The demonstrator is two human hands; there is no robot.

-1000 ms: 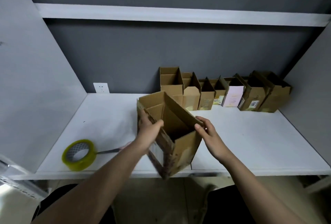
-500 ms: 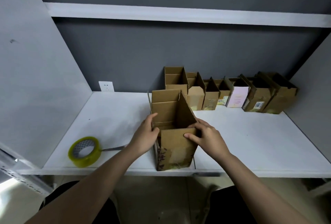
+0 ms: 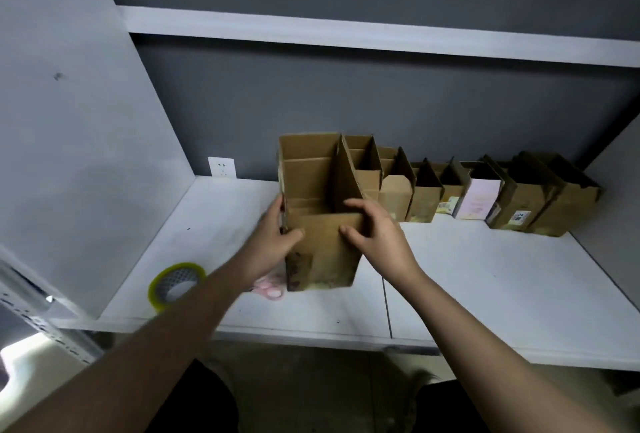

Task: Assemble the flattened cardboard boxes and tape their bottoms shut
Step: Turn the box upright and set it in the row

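Here, the cardboard box point(image 3: 322, 225) stands upright on the white surface point(image 3: 485, 277), top flaps open, just left of the row of assembled boxes point(image 3: 450, 190). The left hand point(image 3: 277, 235) grips its left wall; the right hand point(image 3: 374, 232) grips its right front corner. A tape roll point(image 3: 175, 285) lies near the front left.

A white work shelf point(image 3: 485, 294) spans the lower half of the frame. Dark grey back wall point(image 3: 346, 103); lighter grey side panel point(image 3: 69, 121) at left. Upper white shelf point(image 3: 346, 34) crosses the top. White wall socket point(image 3: 222, 167) sits centre-left.
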